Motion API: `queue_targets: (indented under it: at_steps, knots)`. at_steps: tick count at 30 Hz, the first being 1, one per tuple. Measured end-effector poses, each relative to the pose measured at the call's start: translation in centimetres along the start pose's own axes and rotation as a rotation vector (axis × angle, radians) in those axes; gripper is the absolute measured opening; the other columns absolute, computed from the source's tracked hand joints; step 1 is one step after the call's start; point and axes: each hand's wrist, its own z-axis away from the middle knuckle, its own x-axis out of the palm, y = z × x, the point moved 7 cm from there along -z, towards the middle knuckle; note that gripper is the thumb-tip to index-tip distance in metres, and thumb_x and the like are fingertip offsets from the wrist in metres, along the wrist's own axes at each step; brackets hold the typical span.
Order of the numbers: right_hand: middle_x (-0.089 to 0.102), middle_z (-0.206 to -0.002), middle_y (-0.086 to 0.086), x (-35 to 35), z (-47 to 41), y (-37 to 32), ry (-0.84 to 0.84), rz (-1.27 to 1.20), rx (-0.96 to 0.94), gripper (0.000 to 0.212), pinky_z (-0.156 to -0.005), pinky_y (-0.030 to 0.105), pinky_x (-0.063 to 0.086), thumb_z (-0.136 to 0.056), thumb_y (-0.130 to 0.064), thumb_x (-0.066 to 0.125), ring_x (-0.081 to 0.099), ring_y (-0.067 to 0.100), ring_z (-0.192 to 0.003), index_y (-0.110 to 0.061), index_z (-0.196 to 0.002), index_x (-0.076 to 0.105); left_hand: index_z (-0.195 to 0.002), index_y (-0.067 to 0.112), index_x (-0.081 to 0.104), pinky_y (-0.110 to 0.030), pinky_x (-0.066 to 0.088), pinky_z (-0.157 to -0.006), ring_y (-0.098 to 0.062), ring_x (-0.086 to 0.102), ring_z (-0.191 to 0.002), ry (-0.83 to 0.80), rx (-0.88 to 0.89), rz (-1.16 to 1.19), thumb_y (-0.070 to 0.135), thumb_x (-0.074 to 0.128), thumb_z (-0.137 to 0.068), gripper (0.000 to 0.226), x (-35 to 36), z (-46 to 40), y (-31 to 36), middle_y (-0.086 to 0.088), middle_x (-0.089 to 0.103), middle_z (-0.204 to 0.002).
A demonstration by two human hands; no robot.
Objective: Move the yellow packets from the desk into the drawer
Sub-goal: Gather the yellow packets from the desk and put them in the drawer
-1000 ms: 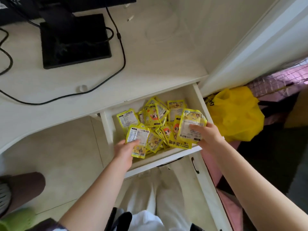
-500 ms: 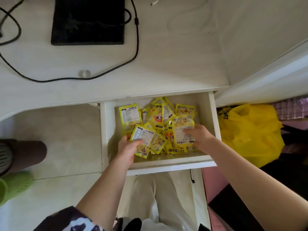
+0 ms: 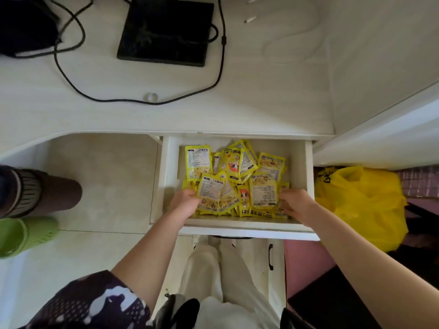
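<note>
Packets, small yellow plastic sachets with cartoon prints (image 3: 234, 179), piled in open white wooden drawer (image 3: 308, 186) under white desk top (image 3: 166, 115). Left hand (image 3: 186, 201) at pile's left edge, fingers curled onto sachet with white label side up (image 3: 210, 189), gripping it. Right hand (image 3: 293, 204) at pile's right edge, fingers curled into packets near front; exact grip hard to tell. Pile sits between both hands. Black cable (image 3: 221, 67) and black flat square base (image 3: 164, 32) on desk. Yellow plastic bag (image 3: 361, 205) on floor right of drawer.
</note>
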Motion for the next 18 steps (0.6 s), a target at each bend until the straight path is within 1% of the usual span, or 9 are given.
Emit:
queue_targets:
  at_steps: [3,4,6,8,10,12,15,17,18]
  knots:
    - [0.055,-0.079,0.011,0.2,2.3,-1.6,0.028,0.155,-0.109,0.013,-0.066,0.034,0.040,-0.088,-0.008,0.050,0.046,0.021,-0.062,-0.011,-0.089,0.063,-0.129,0.013,0.060,-0.035,0.045,-0.100,-0.026,0.058,-0.115,0.017,0.042,-0.039,0.018,0.065,-0.088,0.041,-0.9,1.7,0.1,-0.007,0.062,-0.128]
    - [0.055,-0.082,0.009,0.6,3.2,-2.3,0.029,0.231,-0.165,0.015,-0.065,0.033,0.041,-0.089,-0.008,0.050,0.047,0.021,-0.062,-0.014,-0.093,0.062,-0.126,0.014,0.061,-0.036,0.045,-0.100,-0.026,0.059,-0.114,0.029,0.068,-0.036,0.017,0.065,-0.087,0.039,-1.2,2.3,0.1,-0.007,0.064,-0.127]
    - [0.060,-0.094,0.008,1.4,5.4,-3.7,0.029,0.380,-0.262,0.030,-0.062,0.029,0.044,-0.089,-0.011,0.048,0.054,0.020,-0.068,-0.021,-0.116,0.058,-0.121,0.011,0.063,-0.029,0.045,-0.094,-0.024,0.061,-0.111,0.060,0.125,-0.016,0.010,0.064,-0.086,0.035,-2.0,3.5,-0.1,-0.007,0.066,-0.121]
    - [0.062,-0.107,0.009,2.7,7.7,-5.0,0.023,0.501,-0.355,0.040,-0.058,0.026,0.045,-0.090,-0.012,0.046,0.057,0.020,-0.078,-0.016,-0.128,0.054,-0.117,0.009,0.064,-0.022,0.042,-0.086,-0.022,0.062,-0.107,0.105,0.183,0.000,0.007,0.064,-0.085,0.032,-3.1,5.0,-0.3,-0.007,0.068,-0.115]
    - [0.062,-0.116,0.009,4.4,9.9,-6.1,0.028,0.611,-0.472,0.040,-0.060,0.025,0.045,-0.092,-0.014,0.043,0.059,0.022,-0.085,-0.014,-0.131,0.053,-0.113,0.010,0.066,-0.021,0.042,-0.083,-0.019,0.063,-0.101,0.161,0.234,0.022,0.008,0.064,-0.085,0.028,-4.4,6.6,-0.9,-0.005,0.070,-0.109]
    - [0.063,-0.121,0.009,6.5,11.8,-7.0,0.034,0.698,-0.582,0.039,-0.069,0.026,0.046,-0.094,-0.015,0.044,0.059,0.023,-0.088,-0.013,-0.132,0.052,-0.111,0.012,0.067,-0.019,0.041,-0.081,-0.014,0.062,-0.095,0.205,0.280,0.042,0.008,0.062,-0.086,0.025,-5.8,8.0,-1.9,-0.002,0.070,-0.104]
    - [0.065,-0.117,0.008,10.1,14.0,-7.6,0.003,0.805,-0.692,0.038,-0.069,0.028,0.046,-0.095,-0.017,0.044,0.059,0.022,-0.086,-0.013,-0.132,0.051,-0.109,0.014,0.066,-0.019,0.044,-0.081,-0.011,0.062,-0.091,0.260,0.313,0.112,0.010,0.060,-0.089,0.022,-7.9,10.0,-4.2,0.002,0.069,-0.098]
    - [0.063,-0.119,0.004,12.9,15.4,-7.7,-0.039,0.865,-0.753,0.037,-0.074,0.029,0.048,-0.095,-0.018,0.045,0.061,0.022,-0.098,-0.014,-0.131,0.050,-0.108,0.018,0.065,-0.021,0.048,-0.082,-0.009,0.063,-0.091,0.305,0.297,0.164,0.012,0.058,-0.090,0.021,-9.2,11.2,-6.1,0.005,0.069,-0.096]
    - [0.062,-0.122,0.003,14.3,16.1,-7.7,-0.061,0.896,-0.791,0.036,-0.081,0.032,0.050,-0.095,-0.018,0.045,0.060,0.021,-0.106,-0.015,-0.131,0.050,-0.108,0.020,0.065,-0.021,0.048,-0.083,-0.008,0.063,-0.092,0.322,0.279,0.193,0.012,0.057,-0.090,0.021,-9.8,11.7,-7.2,0.006,0.068,-0.096]
